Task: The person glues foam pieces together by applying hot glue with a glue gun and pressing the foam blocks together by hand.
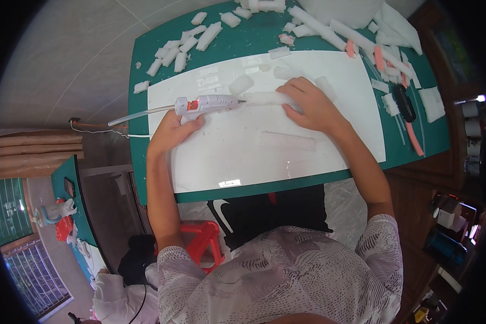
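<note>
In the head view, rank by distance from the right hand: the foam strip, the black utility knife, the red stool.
1. Foam strip, under the right hand.
2. Black utility knife, on the table's right side.
3. Red stool, below the table.

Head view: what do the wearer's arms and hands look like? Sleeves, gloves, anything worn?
Both forearms are bare from the sleeve hems down. The left hand and right hand wear no gloves; no watch, ring or wristband is visible. The short-sleeved shirt is white with a grey brush-stroke pattern, its sleeves ending above the elbows. No cables or markings on either arm.
</note>
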Demonstrator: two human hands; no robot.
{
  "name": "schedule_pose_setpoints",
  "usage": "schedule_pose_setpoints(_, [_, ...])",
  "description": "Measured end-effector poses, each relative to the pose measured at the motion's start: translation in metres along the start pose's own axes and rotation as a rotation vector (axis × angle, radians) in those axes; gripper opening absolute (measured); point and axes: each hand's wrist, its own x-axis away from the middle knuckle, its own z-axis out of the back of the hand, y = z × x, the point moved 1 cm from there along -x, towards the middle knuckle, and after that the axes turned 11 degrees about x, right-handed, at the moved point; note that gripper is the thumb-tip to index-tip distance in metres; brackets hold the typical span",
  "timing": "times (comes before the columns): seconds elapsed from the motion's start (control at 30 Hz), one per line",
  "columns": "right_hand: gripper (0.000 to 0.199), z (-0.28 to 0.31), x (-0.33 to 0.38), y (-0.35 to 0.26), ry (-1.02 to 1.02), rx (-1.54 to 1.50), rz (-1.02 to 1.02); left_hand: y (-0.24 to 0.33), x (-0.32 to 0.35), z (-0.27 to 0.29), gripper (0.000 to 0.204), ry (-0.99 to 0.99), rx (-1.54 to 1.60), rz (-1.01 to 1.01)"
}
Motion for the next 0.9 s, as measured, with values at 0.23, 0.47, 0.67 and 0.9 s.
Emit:
schedule_pose_setpoints(0.23, [0.031, 0.002, 0.0, 0.001, -0.003, 0.01, 0.011, 0.001, 0.0, 0.0, 0.029, -0.013, 0.003, -0.011])
schedule_pose_setpoints(0.47, [0.033, 0.006, -0.002, -0.007, 0.01, -0.053, -0.02, -0.003, -0.002, 0.003, 0.02, -0.074, 0.088, -0.04])
schedule_pose_setpoints(0.67, [0.039, 0.012, -0.004, -0.009, 0.104, 0.052, -0.031, 0.003, 0.0, 0.005, 0.022, -0.06, 0.172, -0.085])
schedule_pose_setpoints(0.9, [0.038, 0.02, -0.005, -0.02, 0.027, -0.106, -0.198, 0.015, 0.003, -0.005, 0.023, -0.011, 0.117, -0.06])
